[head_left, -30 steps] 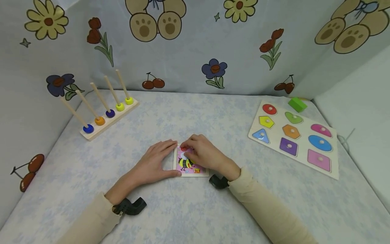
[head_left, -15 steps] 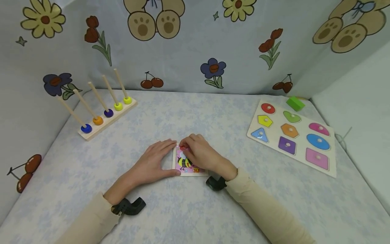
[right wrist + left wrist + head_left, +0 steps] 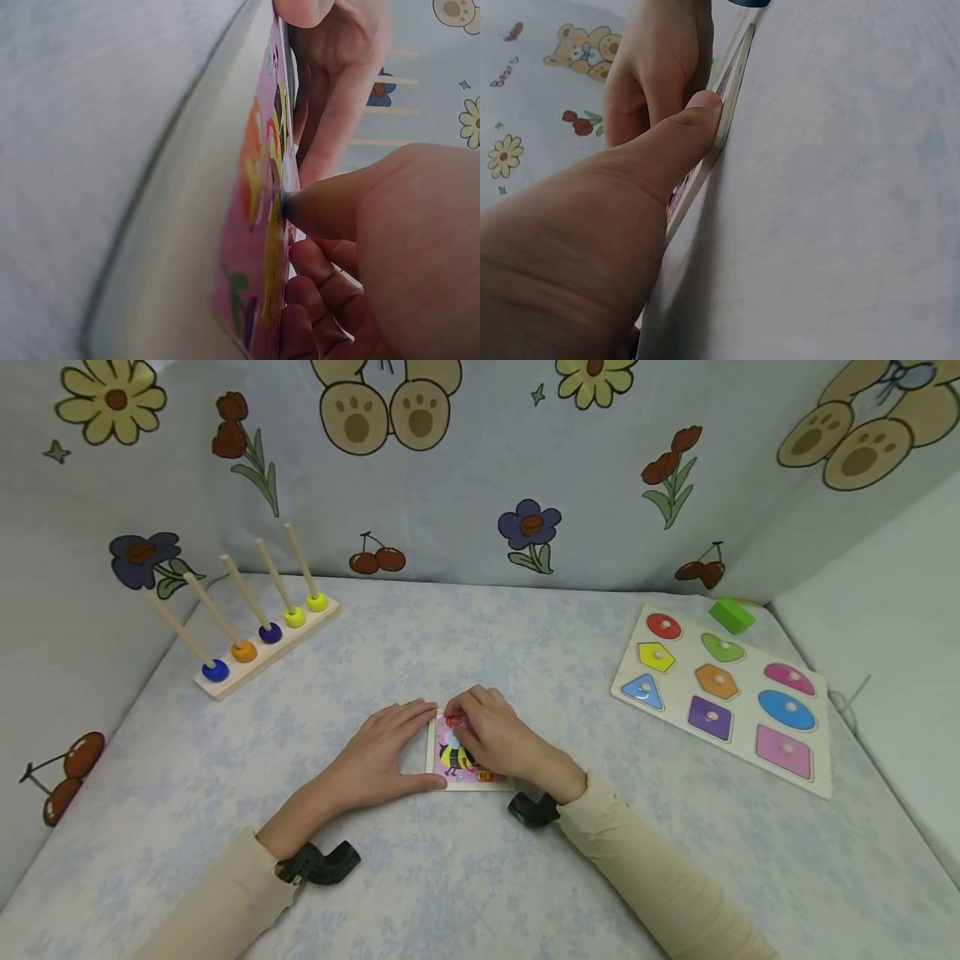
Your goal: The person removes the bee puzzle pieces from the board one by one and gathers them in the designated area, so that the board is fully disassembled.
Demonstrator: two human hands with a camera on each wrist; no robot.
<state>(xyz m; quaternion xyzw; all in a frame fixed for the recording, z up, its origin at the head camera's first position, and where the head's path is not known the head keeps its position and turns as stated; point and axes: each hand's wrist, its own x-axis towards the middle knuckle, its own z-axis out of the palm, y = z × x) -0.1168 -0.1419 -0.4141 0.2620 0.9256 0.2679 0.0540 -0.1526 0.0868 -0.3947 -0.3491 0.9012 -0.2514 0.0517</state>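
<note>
A small pale-framed picture puzzle (image 3: 453, 758) with a striped bee on pink lies flat on the table in the head view. My left hand (image 3: 375, 760) rests along its left side, fingers straight at the far corner and thumb on the near corner. In the left wrist view that thumb (image 3: 694, 124) lies on the frame's edge. My right hand (image 3: 498, 735) is over the puzzle's upper right, fingers bent. Its thumb (image 3: 322, 210) and fingertips touch the picture in the right wrist view. Whether they pinch a piece cannot be made out.
A wooden peg stand (image 3: 270, 652) with coloured beads stands at the back left. At the right lies a shape board (image 3: 675, 693) with knobbed pieces, and a green block (image 3: 732, 616) sits by its far edge. A printed cloth (image 3: 465, 510) hangs behind the table.
My right hand has shifted slightly left over the picture and its thumb has moved up towards the fingers. My left hand keeps its place on the puzzle.
</note>
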